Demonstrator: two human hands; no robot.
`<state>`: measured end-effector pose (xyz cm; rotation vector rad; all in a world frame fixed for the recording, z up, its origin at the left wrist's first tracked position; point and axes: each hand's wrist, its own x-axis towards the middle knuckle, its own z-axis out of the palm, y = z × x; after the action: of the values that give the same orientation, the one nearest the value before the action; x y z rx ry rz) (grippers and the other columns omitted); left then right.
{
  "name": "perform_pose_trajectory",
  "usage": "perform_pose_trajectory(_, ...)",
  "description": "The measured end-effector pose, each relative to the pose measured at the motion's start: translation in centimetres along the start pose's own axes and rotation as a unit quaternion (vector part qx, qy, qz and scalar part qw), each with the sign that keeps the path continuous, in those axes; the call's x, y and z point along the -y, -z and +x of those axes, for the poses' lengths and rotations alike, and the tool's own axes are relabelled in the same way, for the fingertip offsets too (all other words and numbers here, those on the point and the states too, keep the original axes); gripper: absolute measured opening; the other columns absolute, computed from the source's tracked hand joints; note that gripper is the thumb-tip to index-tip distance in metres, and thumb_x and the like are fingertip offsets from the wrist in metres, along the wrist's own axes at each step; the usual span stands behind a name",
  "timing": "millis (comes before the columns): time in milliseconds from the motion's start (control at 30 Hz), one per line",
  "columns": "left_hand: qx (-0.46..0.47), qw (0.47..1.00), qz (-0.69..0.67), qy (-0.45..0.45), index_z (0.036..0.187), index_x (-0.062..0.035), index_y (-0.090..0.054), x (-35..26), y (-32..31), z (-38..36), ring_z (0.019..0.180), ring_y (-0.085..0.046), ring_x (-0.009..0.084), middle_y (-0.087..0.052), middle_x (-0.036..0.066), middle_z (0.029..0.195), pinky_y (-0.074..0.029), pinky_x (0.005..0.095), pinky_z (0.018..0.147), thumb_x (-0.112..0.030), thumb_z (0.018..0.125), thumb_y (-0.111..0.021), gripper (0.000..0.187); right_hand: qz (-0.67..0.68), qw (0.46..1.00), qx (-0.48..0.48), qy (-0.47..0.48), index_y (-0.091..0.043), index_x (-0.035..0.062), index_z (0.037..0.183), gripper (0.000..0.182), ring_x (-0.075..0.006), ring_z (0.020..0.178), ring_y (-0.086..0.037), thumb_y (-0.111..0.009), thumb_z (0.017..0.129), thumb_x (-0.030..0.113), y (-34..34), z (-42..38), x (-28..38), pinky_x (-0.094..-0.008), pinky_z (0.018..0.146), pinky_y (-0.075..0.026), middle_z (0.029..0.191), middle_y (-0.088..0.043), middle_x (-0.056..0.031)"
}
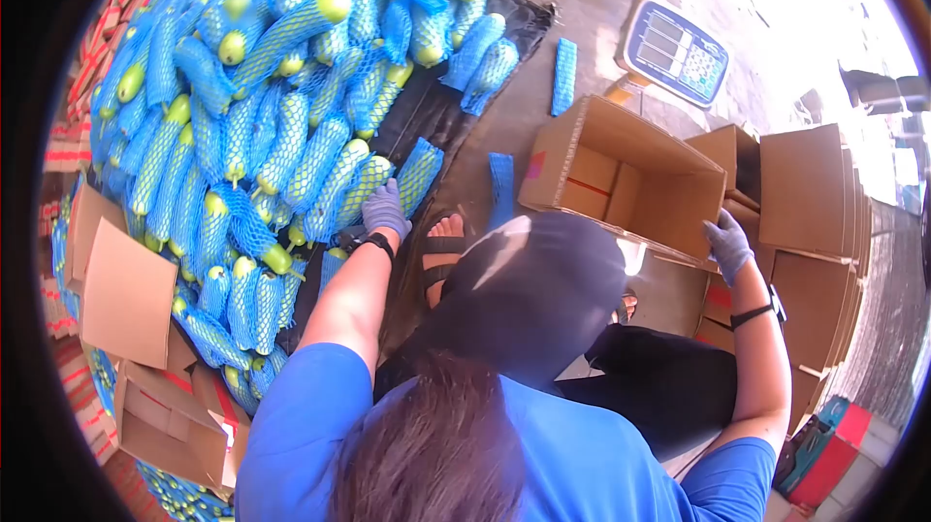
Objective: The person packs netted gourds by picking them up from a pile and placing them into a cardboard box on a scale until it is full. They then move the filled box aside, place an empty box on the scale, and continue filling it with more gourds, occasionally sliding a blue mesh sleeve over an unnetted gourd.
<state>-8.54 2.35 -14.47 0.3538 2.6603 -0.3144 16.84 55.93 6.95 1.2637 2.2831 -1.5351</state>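
My left hand (pixel 385 209), in a grey glove, reaches onto the right edge of a big pile of green gourds in blue foam netting. Its fingers rest on a netted gourd (pixel 364 190), and another netted gourd (pixel 420 176) lies just to the right. My right hand (pixel 728 244), also gloved, grips the right rim of an open cardboard box (pixel 592 173). The box is tilted towards me, and its visible inside holds nothing. Two flat blue net sleeves (pixel 563 77) lie on the floor beyond and left of the box.
A digital scale (pixel 676 51) stands behind the box. Stacked cartons (pixel 800 192) rise at the right. Open cartons (pixel 160 420) sit at the lower left by the pile. Black sheeting (pixel 417 119) lies under the gourds. A teal and red object (pixel 824 449) is at the lower right.
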Motion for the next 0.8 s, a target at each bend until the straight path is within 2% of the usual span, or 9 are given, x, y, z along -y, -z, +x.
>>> perform_pose_trajectory(100,0.043,0.978,-0.200,-0.048,0.129,-0.0009,-0.052,1.0,1.1,0.9,0.111,-0.062,0.0355,-0.064,0.020,0.115,-0.049,0.0409,0.097,-0.040,0.069,-0.085,0.079,-0.094,0.993,0.035,-0.067,-0.060,0.0038,0.123,0.029,-0.0162,0.090,-0.064,-0.057,0.095,0.014,-1.6,-1.2,4.8,-0.0273,0.082,-0.051,0.105,-0.068,-0.0063)
perform_pose_trajectory(200,0.427,0.552,-0.715,0.037,0.119,-0.0032,-0.063,3.6,-0.3,2.1,0.082,-0.069,0.0260,-0.069,0.009,0.094,-0.058,0.0394,0.072,-0.030,0.082,-0.075,0.047,-0.171,0.979,0.057,-0.100,-0.061,0.0064,0.121,0.029,-0.0197,0.087,-0.066,-0.056,0.096,0.019,-0.7,0.0,4.3,-0.0305,0.080,-0.053,0.103,-0.069,-0.0083)
perform_pose_trajectory(267,0.400,0.467,-0.788,-0.001,0.127,-0.0039,-0.057,2.5,8.7,-3.8,0.068,-0.066,0.0174,-0.067,0.005,0.092,-0.056,0.0311,0.063,-0.031,0.081,-0.075,0.056,-0.130,0.986,0.058,-0.089,-0.061,0.0072,0.120,0.029,-0.0214,0.085,-0.067,-0.056,0.095,0.021,-0.2,1.5,2.7,-0.0325,0.079,-0.054,0.101,-0.070,-0.0093)
perform_pose_trajectory(300,0.439,0.450,-0.774,-0.075,0.123,0.0009,-0.056,2.8,11.8,-4.7,0.092,-0.070,0.0311,-0.067,0.017,0.104,-0.059,0.0468,0.081,-0.029,0.077,-0.075,0.058,-0.160,0.980,0.060,-0.099,-0.064,0.0063,0.117,0.027,-0.0209,0.084,-0.068,-0.059,0.094,0.020,-0.2,2.1,2.4,-0.0337,0.077,-0.055,0.098,-0.071,-0.0091)
perform_pose_trajectory(433,0.279,0.592,-0.718,-0.236,0.129,-0.0007,-0.046,0.9,22.4,-5.6,0.079,-0.070,0.0354,-0.066,0.020,0.098,-0.062,0.0477,0.062,-0.032,0.066,-0.082,0.079,-0.408,0.891,0.166,-0.112,-0.073,0.0045,0.103,0.020,-0.0205,0.081,-0.071,-0.066,0.088,0.017,0.5,3.0,3.4,-0.0339,0.072,-0.057,0.088,-0.074,-0.0089)
perform_pose_trajectory(533,0.143,0.665,-0.592,-0.433,0.147,-0.0019,-0.033,-5.2,34.0,-7.5,0.123,-0.049,0.0176,-0.050,0.007,0.135,-0.035,0.0337,0.109,-0.035,0.059,-0.088,0.109,-0.503,0.832,0.230,-0.046,-0.073,-0.0006,0.098,0.021,-0.0210,0.075,-0.073,-0.058,0.091,0.012,-0.2,1.9,6.9,-0.0327,0.065,-0.059,0.085,-0.074,-0.0106)
perform_pose_trajectory(700,0.047,0.820,-0.160,-0.547,0.128,-0.0013,-0.052,-18.5,38.8,-7.7,0.099,-0.067,0.0302,-0.067,0.020,0.110,-0.054,0.0378,0.085,-0.025,0.062,-0.079,0.075,-0.542,0.796,0.267,-0.042,-0.074,-0.0034,0.097,0.028,-0.0193,0.072,-0.073,-0.051,0.095,0.013,0.4,-0.5,9.9,-0.0297,0.060,-0.059,0.085,-0.076,-0.0092)
perform_pose_trajectory(733,0.091,0.847,-0.045,-0.522,0.120,-0.0005,-0.057,-21.4,39.4,-9.2,0.100,-0.068,0.0326,-0.068,0.020,0.109,-0.054,0.0388,0.084,-0.027,0.062,-0.078,0.067,-0.603,0.728,0.327,-0.004,-0.071,-0.0034,0.109,0.032,-0.0257,0.092,-0.072,-0.050,0.093,0.014,0.6,0.2,9.6,-0.0370,0.079,-0.057,0.108,-0.073,-0.0117)
perform_pose_trajectory(800,0.139,0.843,0.081,-0.513,0.118,-0.0034,-0.062,-26.9,35.2,-7.1,0.101,-0.068,0.0303,-0.069,0.019,0.108,-0.055,0.0380,0.085,-0.030,0.064,-0.078,0.062,-0.534,0.796,0.281,-0.055,-0.070,-0.0031,0.112,0.033,-0.0296,0.099,-0.070,-0.050,0.091,0.013,0.6,-1.0,11.2,-0.0413,0.083,-0.055,0.115,-0.070,-0.0154)
